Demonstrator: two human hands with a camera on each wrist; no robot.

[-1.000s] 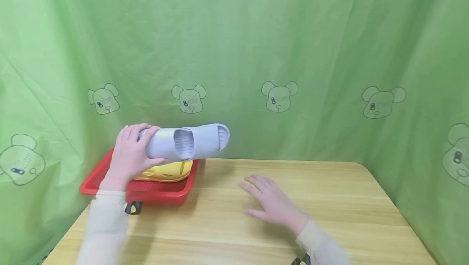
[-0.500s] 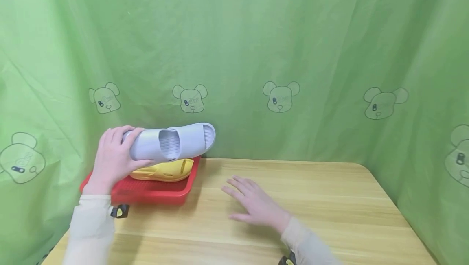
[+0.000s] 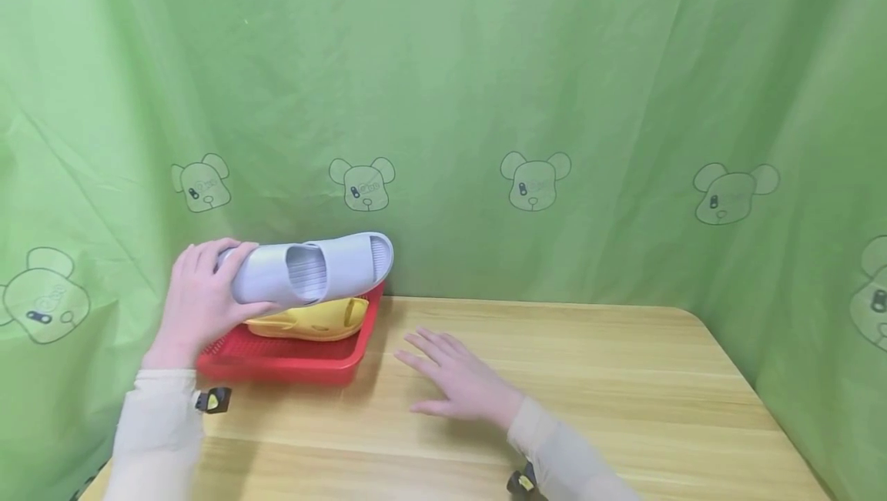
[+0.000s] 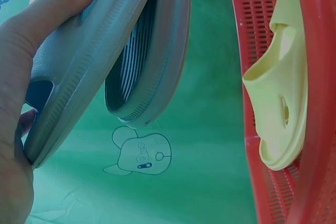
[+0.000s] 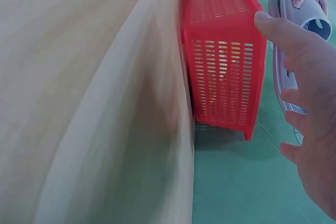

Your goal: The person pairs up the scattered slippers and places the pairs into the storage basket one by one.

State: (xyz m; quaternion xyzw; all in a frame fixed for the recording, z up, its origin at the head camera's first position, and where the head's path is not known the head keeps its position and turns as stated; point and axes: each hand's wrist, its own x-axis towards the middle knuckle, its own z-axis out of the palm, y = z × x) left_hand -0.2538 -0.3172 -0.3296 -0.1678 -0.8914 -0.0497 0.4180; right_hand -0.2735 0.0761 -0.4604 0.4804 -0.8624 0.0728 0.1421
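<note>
My left hand (image 3: 201,293) grips a pair of pale grey-blue slide slippers (image 3: 349,262), held together above the red basket (image 3: 277,370). In the left wrist view the two slippers (image 4: 100,72) lie close against each other, with a gap at one end. Yellow clog-style footwear (image 3: 333,320) lies in the basket, partly hidden by the slippers; a yellow clog (image 4: 273,114) shows clearly in the left wrist view. My right hand (image 3: 460,378) hovers over the table right of the basket, fingers spread and holding nothing.
The wooden table (image 3: 624,393) reaches from the basket to the right and front. A green curtain (image 3: 450,101) printed with bear heads hangs behind it and at both sides. Small black wrist cameras (image 3: 215,401) sit on the sleeves.
My left hand has carried the slippers to the left, over the basket, uncovering more of the yellow footwear. My right hand has also drifted left, still holding nothing.
</note>
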